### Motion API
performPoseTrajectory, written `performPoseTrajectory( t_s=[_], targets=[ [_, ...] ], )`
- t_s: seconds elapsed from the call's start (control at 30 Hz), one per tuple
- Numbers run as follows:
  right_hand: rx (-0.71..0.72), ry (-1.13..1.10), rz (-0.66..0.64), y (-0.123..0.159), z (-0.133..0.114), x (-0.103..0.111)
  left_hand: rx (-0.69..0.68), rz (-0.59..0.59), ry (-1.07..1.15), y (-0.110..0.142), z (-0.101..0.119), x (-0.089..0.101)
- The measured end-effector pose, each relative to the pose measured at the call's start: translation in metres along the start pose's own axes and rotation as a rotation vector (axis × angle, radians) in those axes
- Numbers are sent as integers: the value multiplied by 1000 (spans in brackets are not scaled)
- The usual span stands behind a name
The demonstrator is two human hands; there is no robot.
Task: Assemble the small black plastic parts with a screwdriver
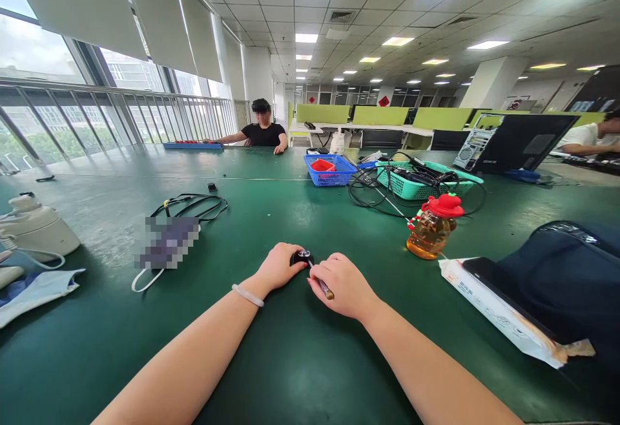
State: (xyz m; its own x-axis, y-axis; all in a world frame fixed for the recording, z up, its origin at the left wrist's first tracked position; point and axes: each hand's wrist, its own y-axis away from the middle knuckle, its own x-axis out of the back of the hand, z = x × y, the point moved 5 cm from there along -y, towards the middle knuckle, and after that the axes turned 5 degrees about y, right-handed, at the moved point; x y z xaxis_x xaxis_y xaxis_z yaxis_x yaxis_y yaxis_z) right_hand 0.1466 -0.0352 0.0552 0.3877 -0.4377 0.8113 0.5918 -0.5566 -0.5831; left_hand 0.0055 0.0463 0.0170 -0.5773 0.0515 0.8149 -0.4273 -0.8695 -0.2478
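On the green table, my left hand (281,265) is closed around a small black block (301,256) with shiny metal on top; its exact kind is too small to make out. In my right hand (341,283) is a small screwdriver (326,290) with a brownish handle, held in a pinch. Its thin shaft points at the block, and the tip seems to touch the metal part, though I cannot see the contact clearly. A pale bracelet sits on my left wrist.
Right of my hands stand a red-lidded bottle (433,228), a white packet (504,312) and a dark bag (571,270). Farther back are a blue basket (332,178) and a green cable basket (411,187). A black cord (208,208) lies left. Another person (261,133) sits across.
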Motion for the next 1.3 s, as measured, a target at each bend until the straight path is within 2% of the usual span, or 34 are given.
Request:
performPoseTrajectory(
  t_s=[1.3],
  targets=[
    [-17,-25,-10,-1,-1,2,-1,5,-1,-2,-5,-3]
  ],
)
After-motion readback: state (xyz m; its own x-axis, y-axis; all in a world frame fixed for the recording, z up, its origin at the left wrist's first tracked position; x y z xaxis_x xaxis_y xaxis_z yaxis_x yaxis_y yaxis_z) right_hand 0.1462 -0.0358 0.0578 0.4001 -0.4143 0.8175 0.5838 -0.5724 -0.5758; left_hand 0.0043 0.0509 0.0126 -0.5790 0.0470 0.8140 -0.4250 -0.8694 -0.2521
